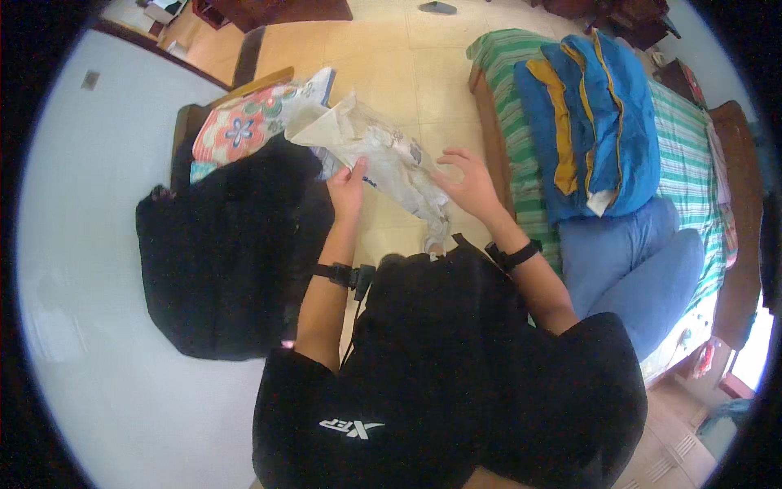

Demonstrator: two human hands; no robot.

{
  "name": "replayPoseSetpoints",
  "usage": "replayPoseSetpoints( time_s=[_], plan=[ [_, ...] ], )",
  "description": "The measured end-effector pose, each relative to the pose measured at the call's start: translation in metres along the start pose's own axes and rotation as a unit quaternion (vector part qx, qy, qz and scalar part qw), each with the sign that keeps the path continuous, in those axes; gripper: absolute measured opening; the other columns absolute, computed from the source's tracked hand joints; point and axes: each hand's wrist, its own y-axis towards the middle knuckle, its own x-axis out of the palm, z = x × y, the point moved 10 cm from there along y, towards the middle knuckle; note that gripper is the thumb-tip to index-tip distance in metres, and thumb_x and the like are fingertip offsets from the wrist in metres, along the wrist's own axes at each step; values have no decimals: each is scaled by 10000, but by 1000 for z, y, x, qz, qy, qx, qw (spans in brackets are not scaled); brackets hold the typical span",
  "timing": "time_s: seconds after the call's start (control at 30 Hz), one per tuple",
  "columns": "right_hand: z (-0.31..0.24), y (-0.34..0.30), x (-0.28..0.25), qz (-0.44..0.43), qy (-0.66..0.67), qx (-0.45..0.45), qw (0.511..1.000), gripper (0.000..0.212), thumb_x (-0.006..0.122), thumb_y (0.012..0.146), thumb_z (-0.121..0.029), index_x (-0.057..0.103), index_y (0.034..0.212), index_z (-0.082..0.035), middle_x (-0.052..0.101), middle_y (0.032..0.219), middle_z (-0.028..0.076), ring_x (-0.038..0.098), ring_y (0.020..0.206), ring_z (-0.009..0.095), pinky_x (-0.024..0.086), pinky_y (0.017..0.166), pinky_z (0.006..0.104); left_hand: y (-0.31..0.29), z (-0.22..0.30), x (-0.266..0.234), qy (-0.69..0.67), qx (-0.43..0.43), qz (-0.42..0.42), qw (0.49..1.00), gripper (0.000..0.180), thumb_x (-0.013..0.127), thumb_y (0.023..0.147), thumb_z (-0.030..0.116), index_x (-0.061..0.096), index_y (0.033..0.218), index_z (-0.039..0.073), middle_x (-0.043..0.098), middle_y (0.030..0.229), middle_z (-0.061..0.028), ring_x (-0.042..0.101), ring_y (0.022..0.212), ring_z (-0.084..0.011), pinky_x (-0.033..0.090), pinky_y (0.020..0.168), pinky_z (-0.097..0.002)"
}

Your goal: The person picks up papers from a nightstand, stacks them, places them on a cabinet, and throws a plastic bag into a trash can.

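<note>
A whitish, partly see-through plastic bag [383, 155] is held up in front of me, crumpled. Its wide mouth gapes toward the far left, and its narrow end hangs down close to my body. My left hand [346, 191] pinches the near edge of the bag, thumb on top and the other fingers mostly hidden. At the bag's right side is my right hand [471, 186], its fingers curved and apart, the tips at or just beside the plastic. I cannot tell if they touch it.
On the left, a large black cloth or garment [232, 244] lies beside a flowered cloth [252, 122]. To the right stands a bed with a green striped sheet [509, 57], a folded blue quilt with yellow edging [635, 122] and blue-grey pillows [627, 253]. Tiled floor [391, 57] lies between.
</note>
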Motion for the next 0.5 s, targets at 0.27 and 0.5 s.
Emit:
replayPoseSetpoints(
  time_s=[0.27,0.5],
  plan=[
    [-1,192,-39,82,-151,-29,985,386,720,734,-307,641,1024,-65,586,1079,131,559,983,297,453,826,394,147,90,99,-114,-44,58,991,381,684,846,214,486,558,63,413,573,74,324,556,-38,256,492,-240],
    [71,291,7,-235,89,96,963,385,659,799,-306,620,1067,-32,634,1015,138,624,787,259,500,714,352,284,84,188,-148,-152,34,977,395,674,855,215,449,557,83,407,579,48,351,550,-67,314,519,-234]
  ],
)
